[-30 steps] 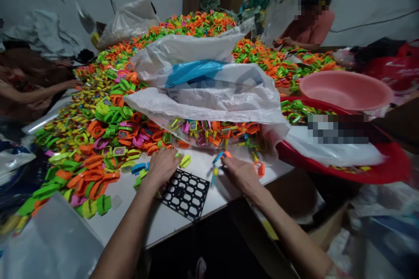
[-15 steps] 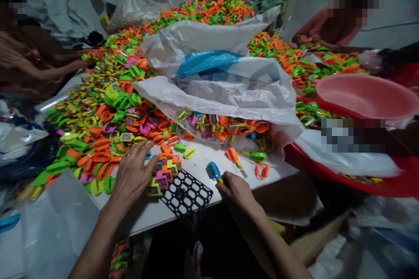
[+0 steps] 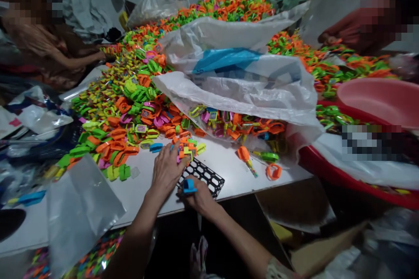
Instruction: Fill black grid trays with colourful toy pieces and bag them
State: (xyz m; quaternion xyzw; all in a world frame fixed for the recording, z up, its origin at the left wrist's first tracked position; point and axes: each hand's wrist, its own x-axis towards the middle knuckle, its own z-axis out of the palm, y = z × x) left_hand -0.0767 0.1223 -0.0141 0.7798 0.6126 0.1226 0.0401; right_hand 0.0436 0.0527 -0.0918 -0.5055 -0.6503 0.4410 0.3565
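White counter (image 3: 225, 150) heaped with bright plastic pieces (image 3: 118, 139), black grid (image 3: 211, 176) below the frame's centre, right hand (image 3: 201, 198) over its edge, grip clamped on a blue watch-shaped piece (image 3: 189, 186), left hand (image 3: 166, 169) alongside (its grip, I cannot tell).

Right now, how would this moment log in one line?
left hand: beside multicoloured plastic pieces | right hand: holding blue looped plastic piece, over rectangular black plastic grid | nearby: orange plastic loop on white tabletop

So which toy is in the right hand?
The blue one, held in the right hand; the orange ones to its right lie on the white table.
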